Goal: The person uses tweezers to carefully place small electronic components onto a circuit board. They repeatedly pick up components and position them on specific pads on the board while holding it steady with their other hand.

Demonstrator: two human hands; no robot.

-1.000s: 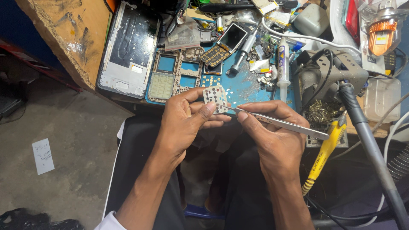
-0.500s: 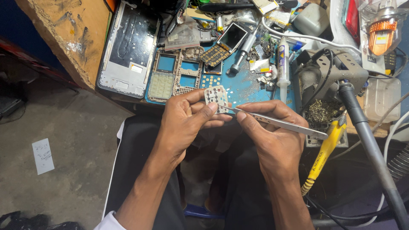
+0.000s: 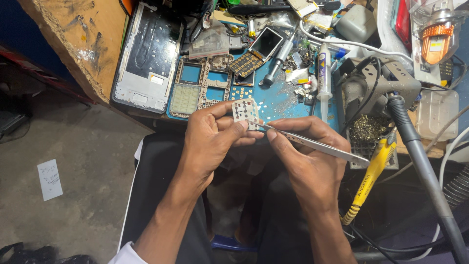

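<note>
Holding almost exactly as half a second and a full second ago: left hand (image 3: 210,139) pinching a small white keypad membrane (image 3: 245,111) between thumb and fingertips, raised just above the near edge of the bench (image 3: 281,100), face tilted up toward the camera. Right hand (image 3: 305,156) closed around metal tweezers (image 3: 312,144), thumb and forefinger pressing the blades together near the front, tips touching the lower right edge of the membrane. No real shift in either grip across the three views; only a slight settling of the tweezer tips against the sheet, suggesting fine picking or lifting at that edge still under way rather than finished. Beyond the hands, on the blue work mat: two tan phone keypad frames (image 3: 202,83), a pale keypad sheet (image 3: 184,99), a grey phone housing (image 3: 149,54) lying left, a small phone with dark screen (image 3: 259,49), a white tube (image 3: 323,73). Further right, a soldering iron stand (image 3: 376,85) with brass wool, and a yellow-handled tool (image 3: 371,173) hanging just below the tweezers' rear end. Untouched, all of it.
</note>
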